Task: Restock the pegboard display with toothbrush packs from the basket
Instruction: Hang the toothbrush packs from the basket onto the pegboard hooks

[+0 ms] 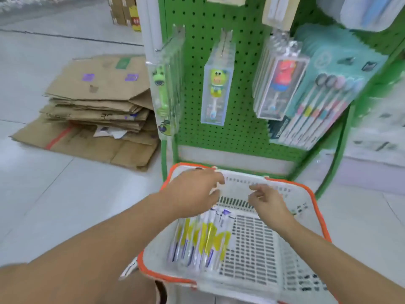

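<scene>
A white basket with an orange rim point(320, 218) sits on the floor in front of the green pegboard point(243, 88). Several toothbrush packs point(201, 240), yellow and blue, lie in its left half. My left hand point(192, 191) hovers above the packs' far ends, fingers loosely spread, holding nothing. My right hand point(266, 199) hangs over the basket's middle with relaxed, slightly curled fingers, also empty. Children's toothbrush packs hang on the pegboard: a green one point(163, 91), a yellow-green one point(215, 93), a red one point(281, 84) and a multi-brush pack point(322, 102).
A stack of flattened cardboard boxes point(96, 106) lies on the tiled floor left of the display. More packaged goods point(372, 12) hang at the upper right. Pale shelving point(377, 137) stands to the right of the pegboard stand.
</scene>
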